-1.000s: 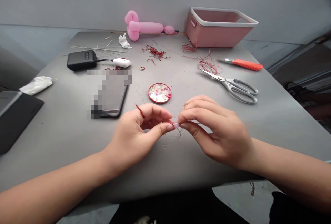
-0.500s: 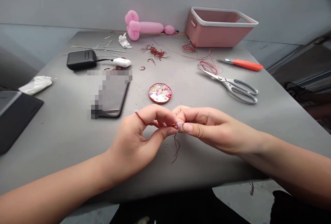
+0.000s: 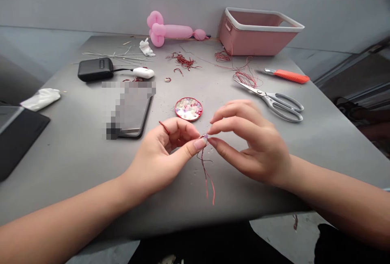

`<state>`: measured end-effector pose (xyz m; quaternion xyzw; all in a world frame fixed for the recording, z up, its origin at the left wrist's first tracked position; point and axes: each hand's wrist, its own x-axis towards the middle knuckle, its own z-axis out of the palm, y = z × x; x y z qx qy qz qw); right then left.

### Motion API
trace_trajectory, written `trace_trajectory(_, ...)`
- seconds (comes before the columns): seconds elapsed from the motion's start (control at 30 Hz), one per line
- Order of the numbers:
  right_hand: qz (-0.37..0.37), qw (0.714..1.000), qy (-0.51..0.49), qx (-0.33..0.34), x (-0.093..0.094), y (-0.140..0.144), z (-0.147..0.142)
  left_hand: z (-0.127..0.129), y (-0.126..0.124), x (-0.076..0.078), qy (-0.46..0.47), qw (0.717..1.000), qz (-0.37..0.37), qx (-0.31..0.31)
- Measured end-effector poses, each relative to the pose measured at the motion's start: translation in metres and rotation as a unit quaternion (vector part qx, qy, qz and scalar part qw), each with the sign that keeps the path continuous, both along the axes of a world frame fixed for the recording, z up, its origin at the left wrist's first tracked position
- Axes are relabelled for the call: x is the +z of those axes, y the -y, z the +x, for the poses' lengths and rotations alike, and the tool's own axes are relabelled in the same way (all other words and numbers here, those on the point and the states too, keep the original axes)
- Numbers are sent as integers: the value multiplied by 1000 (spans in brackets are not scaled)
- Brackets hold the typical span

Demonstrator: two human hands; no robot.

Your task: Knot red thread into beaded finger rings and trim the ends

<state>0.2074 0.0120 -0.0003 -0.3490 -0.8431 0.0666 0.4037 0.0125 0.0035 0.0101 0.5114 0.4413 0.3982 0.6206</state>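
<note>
Grey and matte, the counter (image 3: 213, 199) runs back to a plain grey wall, and low over its near edge the two hands meet at a tiny pale lilac bead (image 3: 206, 136). As far as one can judge, the bead already sits on the thin red cord (image 3: 206, 170), whose two loose ends dangle toward 6 o'clock; whether it is knotted cannot be seen. The left hand (image 3: 161, 156) keeps a closed grip, thumb and forefinger pinched on the cord at the bead, with a loop of red cord over the forefinger. The right hand (image 3: 252, 142) pinches the bead from 3 o'clock with thumb and forefinger tips, its other fingers spread and free. Just beyond, at 12 o'clock, lies a round red-rimmed dish of pale beads (image 3: 188, 109); grey metal scissors (image 3: 274, 100) rest at 2 o'clock, a dark phone (image 3: 131, 113) at 10 o'clock, and a pink plastic basket (image 3: 258, 32) stands far back.
</note>
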Motion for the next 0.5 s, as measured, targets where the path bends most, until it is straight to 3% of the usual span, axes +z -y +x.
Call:
trace_trajectory(0.1,156,985,63,-27,1,-5,4,0,0,1,25,999,-39,-8)
trace_trajectory(0.23,301,946,118,25,5,-9,11,2,1,0,35,996,-78,-19)
trace_trajectory(0.5,271,949,155,56,5,-6,12,2,-1,-4,26,994,-105,-33)
